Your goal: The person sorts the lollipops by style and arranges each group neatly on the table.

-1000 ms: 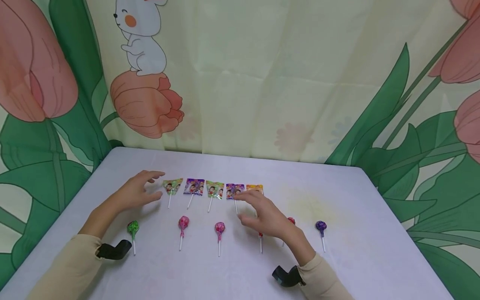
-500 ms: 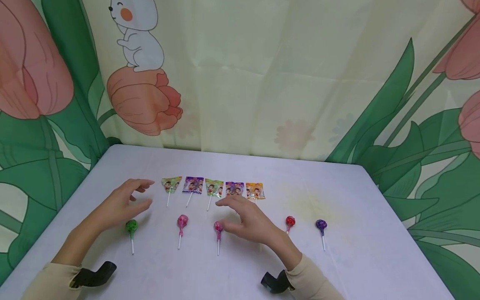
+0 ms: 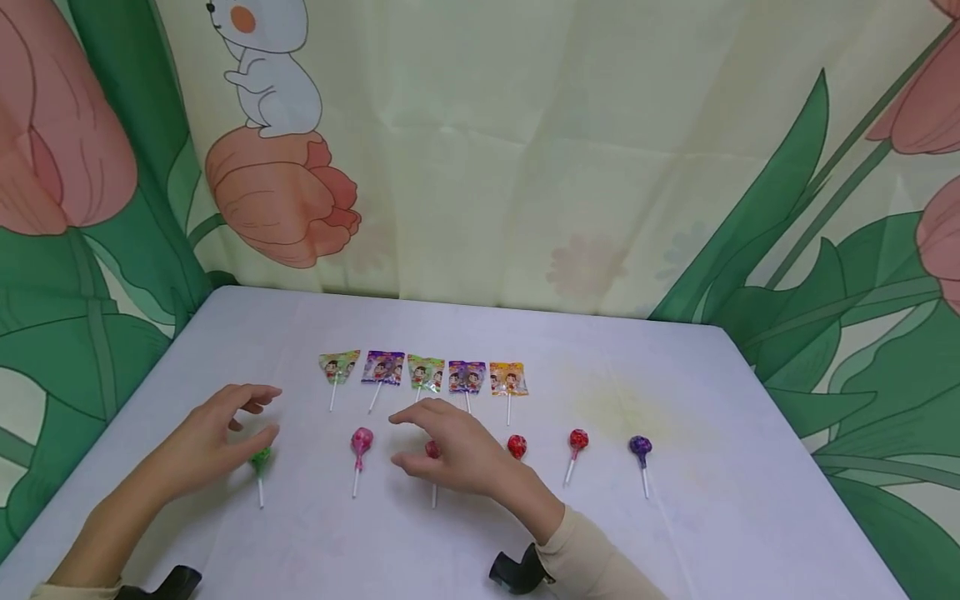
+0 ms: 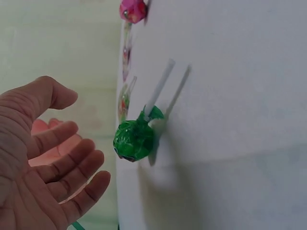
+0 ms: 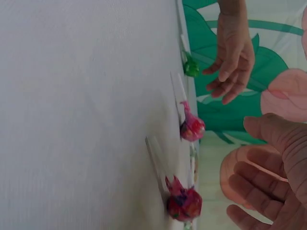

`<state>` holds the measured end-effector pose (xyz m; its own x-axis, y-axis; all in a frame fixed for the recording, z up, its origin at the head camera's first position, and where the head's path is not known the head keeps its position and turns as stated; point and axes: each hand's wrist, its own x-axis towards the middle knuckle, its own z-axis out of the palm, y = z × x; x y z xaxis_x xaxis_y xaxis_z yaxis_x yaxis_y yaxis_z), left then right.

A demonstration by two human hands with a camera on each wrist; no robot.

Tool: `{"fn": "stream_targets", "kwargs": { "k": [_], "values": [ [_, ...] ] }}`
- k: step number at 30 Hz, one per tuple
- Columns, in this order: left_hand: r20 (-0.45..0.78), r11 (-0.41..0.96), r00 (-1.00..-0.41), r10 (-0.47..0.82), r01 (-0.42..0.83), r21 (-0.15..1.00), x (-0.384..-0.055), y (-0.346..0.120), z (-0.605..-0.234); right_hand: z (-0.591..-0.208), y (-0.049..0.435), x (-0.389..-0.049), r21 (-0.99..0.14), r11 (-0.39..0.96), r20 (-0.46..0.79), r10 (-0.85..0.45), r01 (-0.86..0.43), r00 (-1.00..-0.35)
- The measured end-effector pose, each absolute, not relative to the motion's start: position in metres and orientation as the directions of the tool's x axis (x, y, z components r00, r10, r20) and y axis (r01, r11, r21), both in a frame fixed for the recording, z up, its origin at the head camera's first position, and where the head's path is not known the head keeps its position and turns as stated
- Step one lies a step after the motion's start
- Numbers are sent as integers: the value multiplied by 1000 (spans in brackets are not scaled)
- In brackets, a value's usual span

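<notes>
My left hand (image 3: 213,437) hovers with loosely bent fingers over the green lollipop (image 3: 260,459), partly covering it in the head view. The left wrist view shows that green lollipop (image 4: 133,140) apart from the fingertips, its white stick pointing away. Nothing is held in either hand. My right hand (image 3: 457,450) is above a pink lollipop (image 3: 432,450), thumb and fingers spread, hiding part of it. Between the hands lies another pink lollipop (image 3: 362,440). To the right of my right hand are two red lollipops (image 3: 578,439) and a purple lollipop (image 3: 641,447).
Behind them, a row of flat-wrapped lollipops includes a green one (image 3: 339,365), a purple one (image 3: 383,368) and an orange one (image 3: 508,379). All lie on a white-covered table (image 3: 720,517). A curtain (image 3: 480,167) printed with tulips and a white animal hangs behind the table.
Both hands have moved left and toward the near side, the left from the back row to the green lollipop. The right hand has uncovered the red lollipops. The lollipops have stayed in place.
</notes>
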<state>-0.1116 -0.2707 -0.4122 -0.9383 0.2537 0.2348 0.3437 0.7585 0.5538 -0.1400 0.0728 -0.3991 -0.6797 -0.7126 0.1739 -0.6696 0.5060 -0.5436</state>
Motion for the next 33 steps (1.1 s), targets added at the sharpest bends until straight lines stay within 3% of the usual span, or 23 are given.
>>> {"fn": "stream_targets", "kwargs": {
  "k": [33],
  "values": [
    [126,791,-968,217,250,558,-99,-280,-432,-422,14,-153,-399,612,120,-703,-682,-701]
  ]
}}
